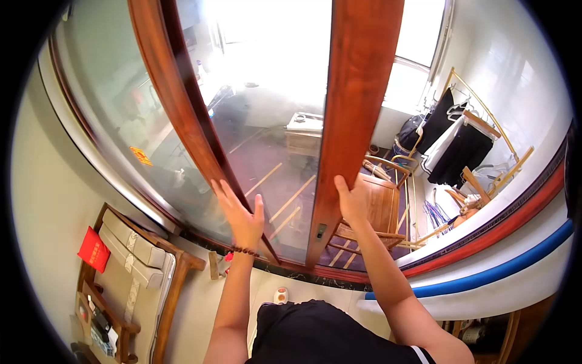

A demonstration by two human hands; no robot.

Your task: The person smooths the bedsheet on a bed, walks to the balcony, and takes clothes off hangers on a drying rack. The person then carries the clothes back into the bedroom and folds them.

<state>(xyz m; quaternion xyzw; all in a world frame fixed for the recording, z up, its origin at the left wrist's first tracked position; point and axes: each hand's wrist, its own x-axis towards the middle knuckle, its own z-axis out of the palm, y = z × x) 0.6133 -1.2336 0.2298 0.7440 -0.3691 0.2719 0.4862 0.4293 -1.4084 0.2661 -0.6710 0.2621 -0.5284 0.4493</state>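
Observation:
In front of me stands a sliding glass door (357, 91) with a wide reddish-brown wooden frame and a small metal latch plate low on it. My right hand (353, 200) grips the right edge of that frame, thumb on the near face and the other fingers partly hidden. A second wooden door frame (194, 130) is to the left, leaning in the wide view. My left hand (241, 221), a beaded bracelet (244, 249) at its wrist, lies against it with fingers stretched out and thumb apart, holding nothing.
Beyond the glass are a wooden chair (379, 203), a small cabinet (304, 133) and a clothes rack (485, 109) with dark garments. On my side, a wooden sofa (142, 285) with a red packet (94, 249) stands left. A blue tube (485, 273) curves along the right.

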